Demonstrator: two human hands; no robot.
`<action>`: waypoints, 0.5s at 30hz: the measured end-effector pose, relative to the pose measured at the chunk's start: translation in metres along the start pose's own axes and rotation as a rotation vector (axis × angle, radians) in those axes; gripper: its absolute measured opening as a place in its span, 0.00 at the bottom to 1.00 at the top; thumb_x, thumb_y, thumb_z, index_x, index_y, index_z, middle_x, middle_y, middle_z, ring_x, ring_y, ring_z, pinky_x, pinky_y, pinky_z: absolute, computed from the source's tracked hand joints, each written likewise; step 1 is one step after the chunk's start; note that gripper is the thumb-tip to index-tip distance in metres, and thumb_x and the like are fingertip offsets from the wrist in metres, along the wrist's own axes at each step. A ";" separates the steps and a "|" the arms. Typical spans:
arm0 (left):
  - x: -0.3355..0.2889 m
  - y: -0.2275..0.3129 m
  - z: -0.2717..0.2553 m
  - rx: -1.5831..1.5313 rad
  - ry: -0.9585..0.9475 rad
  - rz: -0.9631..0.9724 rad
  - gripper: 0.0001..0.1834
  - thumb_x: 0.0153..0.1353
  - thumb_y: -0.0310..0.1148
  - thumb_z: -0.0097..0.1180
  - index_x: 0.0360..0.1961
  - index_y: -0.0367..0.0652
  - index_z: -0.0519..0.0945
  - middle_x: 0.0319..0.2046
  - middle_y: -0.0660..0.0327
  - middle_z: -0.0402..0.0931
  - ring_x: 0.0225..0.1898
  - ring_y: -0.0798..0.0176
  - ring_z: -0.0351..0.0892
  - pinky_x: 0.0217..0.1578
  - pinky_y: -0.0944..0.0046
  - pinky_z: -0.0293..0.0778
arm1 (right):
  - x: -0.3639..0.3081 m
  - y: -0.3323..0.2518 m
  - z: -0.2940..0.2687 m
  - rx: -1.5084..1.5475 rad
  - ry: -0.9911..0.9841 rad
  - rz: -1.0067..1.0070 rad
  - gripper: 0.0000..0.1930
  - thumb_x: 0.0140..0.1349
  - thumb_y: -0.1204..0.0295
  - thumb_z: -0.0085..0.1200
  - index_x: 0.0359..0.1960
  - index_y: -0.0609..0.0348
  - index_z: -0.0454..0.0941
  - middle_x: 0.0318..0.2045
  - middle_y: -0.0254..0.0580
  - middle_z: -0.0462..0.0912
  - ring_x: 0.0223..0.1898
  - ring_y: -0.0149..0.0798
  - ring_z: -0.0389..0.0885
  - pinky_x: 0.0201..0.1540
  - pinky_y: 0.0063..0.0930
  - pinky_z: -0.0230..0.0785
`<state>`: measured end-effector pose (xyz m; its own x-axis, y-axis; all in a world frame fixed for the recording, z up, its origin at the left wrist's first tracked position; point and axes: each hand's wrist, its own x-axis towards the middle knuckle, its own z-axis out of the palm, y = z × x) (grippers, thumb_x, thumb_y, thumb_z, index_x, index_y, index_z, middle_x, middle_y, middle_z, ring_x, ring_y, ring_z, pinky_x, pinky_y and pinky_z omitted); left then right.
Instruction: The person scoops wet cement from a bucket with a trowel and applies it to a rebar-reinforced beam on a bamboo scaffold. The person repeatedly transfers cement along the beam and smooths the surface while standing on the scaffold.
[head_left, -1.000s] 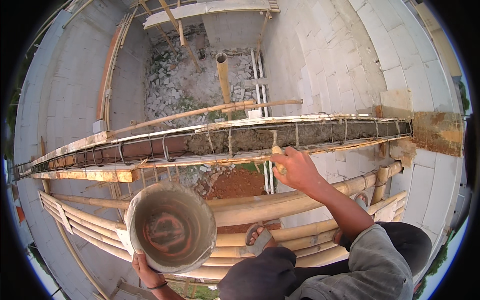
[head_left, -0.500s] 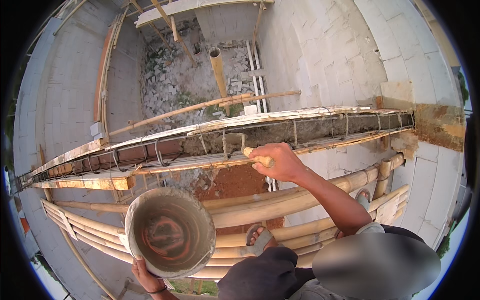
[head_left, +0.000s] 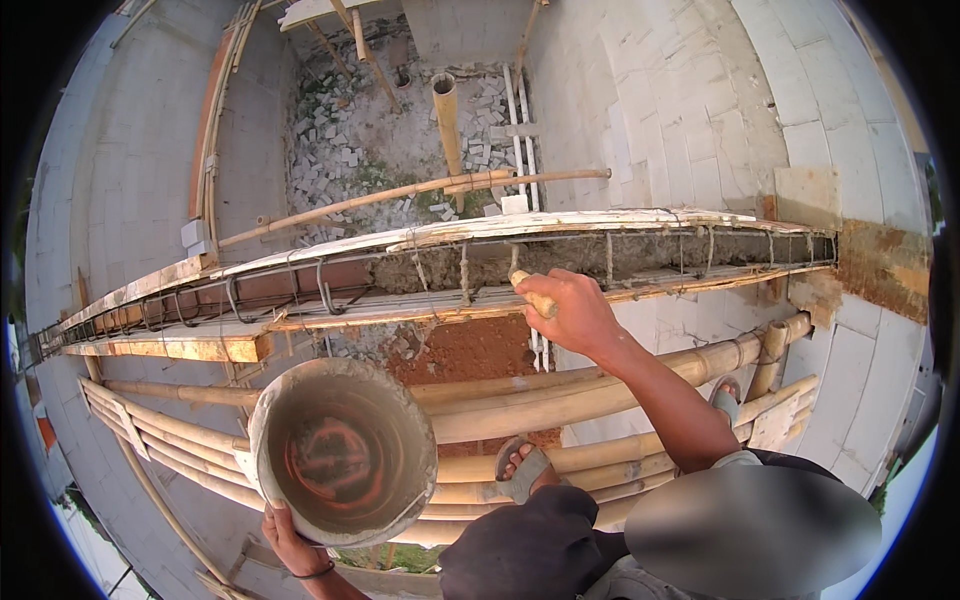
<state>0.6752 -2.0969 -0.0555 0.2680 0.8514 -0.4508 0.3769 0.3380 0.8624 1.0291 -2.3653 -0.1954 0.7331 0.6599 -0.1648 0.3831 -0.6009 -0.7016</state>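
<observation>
My right hand (head_left: pixel 576 316) is closed around the wooden handle of a trowel (head_left: pixel 535 298), held over a long board-sided trough (head_left: pixel 700 219). The trowel's metal neck goes down among the steel bars, and its blade is out of sight. Grey wet mortar (head_left: pixel 395 276) fills the trough's middle and right stretch around the rebar ties. At lower left, my left hand (head_left: pixel 291 541) grips the near rim of a mortar-crusted bucket (head_left: pixel 398 428). The bucket is tilted so that its inside faces up toward me; only a thin smeared residue shows on its bottom.
Bamboo poles (head_left: pixel 560 415) form the scaffold under my sandalled feet. Bare rebar (head_left: pixel 230 300) runs through the trough's left part. Beyond it, a pit floor with rubble (head_left: pixel 345 155) lies far below, with an upright bamboo post (head_left: pixel 447 130). Pale block walls (head_left: pixel 650 130) stand on both sides.
My right hand and the trowel have shifted slightly right along the trough, and the blade has dropped from sight. The bucket has risen a little in view, still held by my left hand.
</observation>
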 end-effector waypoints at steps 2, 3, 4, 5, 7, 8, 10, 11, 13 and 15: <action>0.000 0.000 0.000 -0.030 -0.005 0.005 0.16 0.68 0.34 0.52 0.48 0.31 0.77 0.41 0.57 0.79 0.40 0.67 0.76 0.42 0.68 0.72 | 0.003 -0.013 -0.009 -0.048 0.030 0.000 0.11 0.48 0.68 0.64 0.36 0.49 0.84 0.24 0.45 0.79 0.28 0.50 0.81 0.30 0.41 0.74; 0.000 0.000 0.001 -0.003 0.011 -0.002 0.16 0.68 0.34 0.52 0.49 0.31 0.77 0.41 0.57 0.79 0.40 0.67 0.76 0.42 0.68 0.72 | 0.006 -0.022 -0.017 -0.046 0.055 -0.052 0.12 0.48 0.68 0.64 0.36 0.49 0.84 0.24 0.44 0.79 0.26 0.49 0.81 0.28 0.39 0.73; 0.000 0.000 0.000 0.008 0.005 -0.006 0.16 0.68 0.34 0.52 0.49 0.31 0.77 0.41 0.57 0.79 0.40 0.67 0.76 0.42 0.68 0.72 | -0.003 -0.037 -0.028 -0.053 0.065 -0.064 0.12 0.47 0.68 0.64 0.36 0.49 0.84 0.23 0.43 0.79 0.24 0.48 0.80 0.26 0.38 0.73; -0.001 0.000 0.000 0.005 0.002 -0.006 0.16 0.68 0.34 0.52 0.49 0.31 0.77 0.41 0.57 0.79 0.40 0.67 0.76 0.42 0.68 0.72 | -0.012 -0.053 -0.041 -0.072 0.018 -0.014 0.12 0.47 0.69 0.65 0.36 0.49 0.84 0.22 0.42 0.78 0.22 0.47 0.80 0.24 0.36 0.72; -0.002 -0.001 -0.002 -0.007 0.000 -0.002 0.17 0.68 0.35 0.52 0.48 0.30 0.77 0.39 0.57 0.80 0.38 0.68 0.77 0.41 0.68 0.73 | -0.034 -0.086 -0.069 -0.023 0.092 -0.123 0.13 0.45 0.71 0.65 0.35 0.51 0.84 0.20 0.40 0.77 0.19 0.42 0.78 0.20 0.32 0.69; -0.003 -0.002 -0.003 -0.004 -0.006 -0.009 0.17 0.68 0.35 0.52 0.48 0.30 0.77 0.38 0.57 0.80 0.38 0.68 0.77 0.41 0.68 0.73 | -0.043 -0.098 -0.077 -0.017 0.071 -0.148 0.13 0.45 0.71 0.65 0.35 0.52 0.84 0.20 0.40 0.77 0.19 0.41 0.78 0.19 0.32 0.69; -0.004 -0.003 -0.005 0.002 -0.014 -0.006 0.17 0.68 0.36 0.52 0.47 0.29 0.78 0.38 0.57 0.81 0.38 0.68 0.77 0.41 0.68 0.73 | -0.052 -0.116 -0.086 0.037 0.063 -0.211 0.13 0.44 0.72 0.65 0.35 0.53 0.84 0.20 0.40 0.76 0.19 0.39 0.78 0.19 0.30 0.68; -0.005 -0.003 -0.005 0.006 -0.014 0.002 0.17 0.68 0.36 0.52 0.47 0.29 0.78 0.39 0.57 0.81 0.38 0.68 0.77 0.41 0.69 0.73 | -0.045 -0.121 -0.078 0.062 0.067 -0.276 0.13 0.45 0.72 0.65 0.35 0.52 0.84 0.21 0.40 0.77 0.19 0.40 0.78 0.19 0.30 0.68; -0.004 -0.004 -0.007 -0.002 -0.035 0.020 0.17 0.68 0.36 0.52 0.47 0.29 0.78 0.39 0.57 0.81 0.38 0.69 0.78 0.41 0.69 0.73 | -0.019 -0.131 -0.043 0.100 0.014 -0.333 0.12 0.46 0.71 0.65 0.35 0.51 0.83 0.21 0.40 0.78 0.20 0.40 0.78 0.20 0.31 0.69; -0.004 -0.005 -0.009 -0.019 -0.060 0.006 0.18 0.69 0.36 0.52 0.47 0.29 0.78 0.40 0.57 0.81 0.38 0.69 0.78 0.41 0.69 0.73 | 0.018 -0.136 0.001 0.038 -0.046 -0.368 0.15 0.46 0.71 0.64 0.40 0.54 0.83 0.23 0.41 0.79 0.22 0.44 0.80 0.24 0.32 0.73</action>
<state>0.6642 -2.0985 -0.0559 0.3231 0.8282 -0.4580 0.3579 0.3410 0.8692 0.9896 -2.2712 -0.1042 0.5237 0.8487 0.0734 0.5946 -0.3025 -0.7449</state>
